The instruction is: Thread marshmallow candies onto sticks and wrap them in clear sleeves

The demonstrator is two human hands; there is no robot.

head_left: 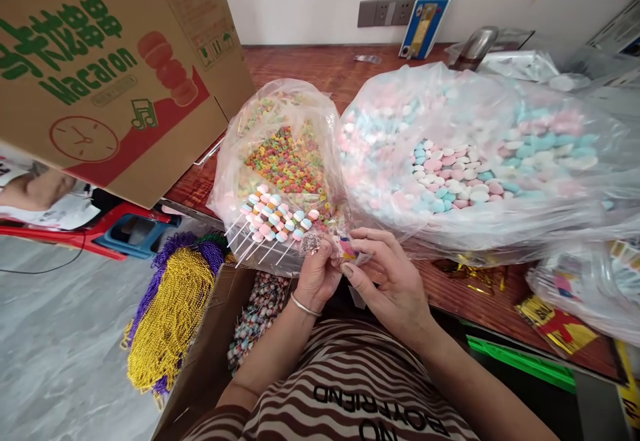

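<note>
My left hand [320, 274], with a bracelet at the wrist, pinches a small clear plastic wrapper with pink and blue print [346, 248]. From the other side the thumb and fingers of my right hand [393, 284] close on it too. Whether anything is inside the wrapper cannot be made out. Just left of my hands, several candy skewers [273, 216] on white sticks lie on a clear bag of colourful ring-shaped pieces [285, 154]. A larger clear bag of pink, blue and white candies [455, 171] rests to the right.
A cardboard carton [165, 1] stands at the left. Below, an open box [200, 361] holds wrapped candies [260, 304] beside gold beads [170, 314]. On the table [310, 61] are a blue device [427, 24] and, at right, printed wrappers [555, 324]. Another person's arm [37, 188] shows far left.
</note>
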